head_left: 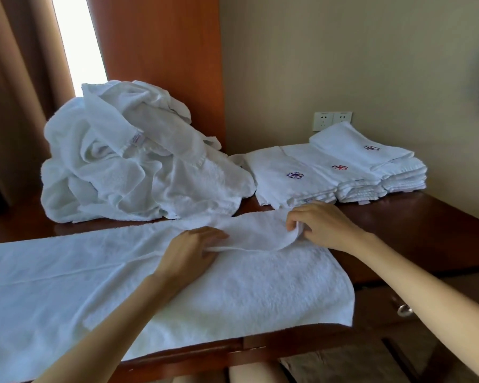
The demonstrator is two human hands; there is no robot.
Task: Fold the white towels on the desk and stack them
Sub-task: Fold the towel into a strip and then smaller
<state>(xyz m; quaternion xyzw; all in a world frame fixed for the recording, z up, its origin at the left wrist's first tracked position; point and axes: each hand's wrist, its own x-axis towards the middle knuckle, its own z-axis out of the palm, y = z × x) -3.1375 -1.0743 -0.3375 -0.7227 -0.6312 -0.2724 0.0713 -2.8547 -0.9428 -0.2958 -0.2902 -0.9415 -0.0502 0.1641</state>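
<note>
A white towel [233,286] lies flat along the near side of the desk [426,230], with its long left end running out of view and its near edge reaching the desk's front rim. The towel's far right corner is turned over toward the middle and makes a curved flap.

The left hand [194,250] rests on the towel at the flap's left end, its fingers curled and pinching the raised edge of cloth. The right hand [324,225] is at the flap's right end, thumb and fingertips closed on the turned corner and lifting it slightly off the towel.

Just beyond the towel, behind its middle, sits a loose pile [127,167] of crumpled white towels. Beyond the towel's right end lie the folded towels [343,167] in overlapping stacks, with small purple and red flower marks on top. On the wall behind these, farther from the towel, is a socket [332,120]. A brown curtain [20,78] hangs beyond the towel's left end. Below the towel's right end a metal knob [404,310] shows on the desk front.
</note>
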